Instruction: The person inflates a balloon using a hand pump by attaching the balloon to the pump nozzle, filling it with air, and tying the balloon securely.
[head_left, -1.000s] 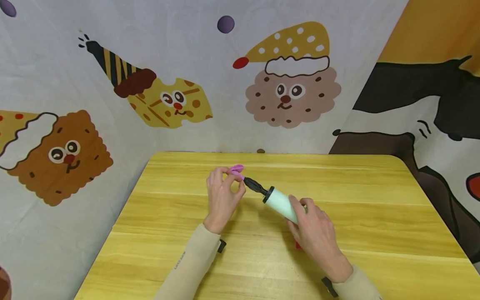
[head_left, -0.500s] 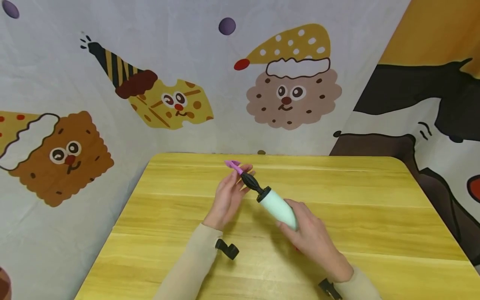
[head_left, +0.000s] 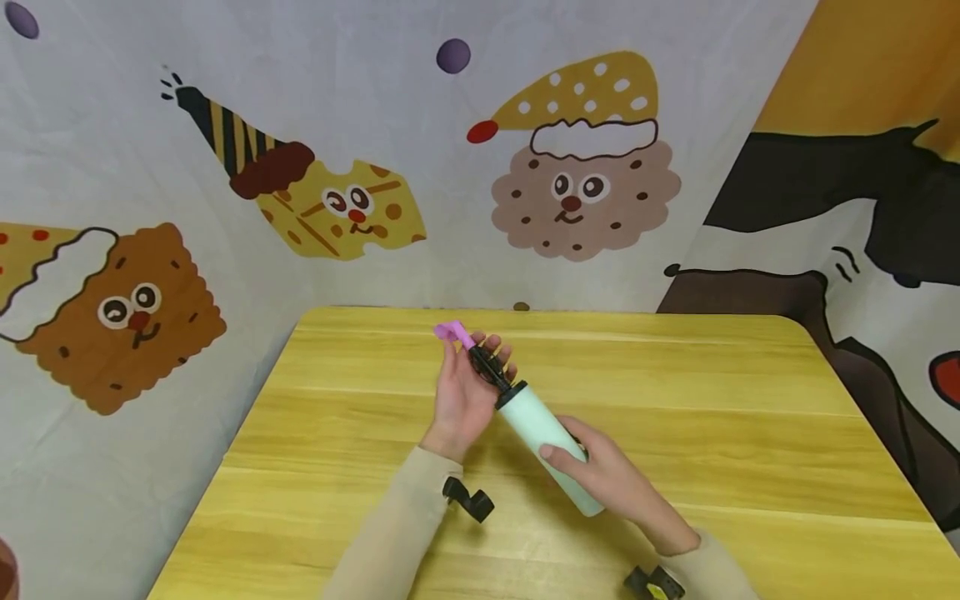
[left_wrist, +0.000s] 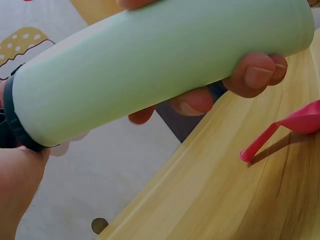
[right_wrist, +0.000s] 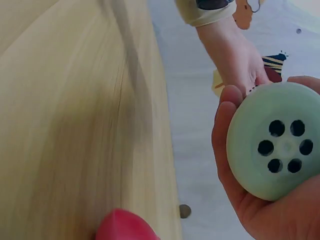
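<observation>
A mint-green hand balloon pump (head_left: 542, 437) slants over the table, its black nozzle end (head_left: 489, 367) toward the upper left. A limp purple balloon (head_left: 459, 332) sits on the nozzle tip and bends over to the left. My right hand (head_left: 603, 471) grips the green barrel, thumb on top; in the left wrist view its fingertips (left_wrist: 252, 75) wrap the underside. Palm up, my left hand (head_left: 463, 404) lies behind the black end, thumb raised and fingers spread loosely past it. The right wrist view shows the pump's round base (right_wrist: 286, 142) with several holes.
A pinkish-red balloon (left_wrist: 300, 119) lies on the wooden table (head_left: 337, 400), hidden behind the pump and right hand in the head view. A cartoon-printed cloth (head_left: 450, 208) hangs along the table's back edge.
My left hand has let go of the purple balloon and turned palm up under the black end. The pump has swung steeper, and my right hand has shifted its hold along the barrel.
</observation>
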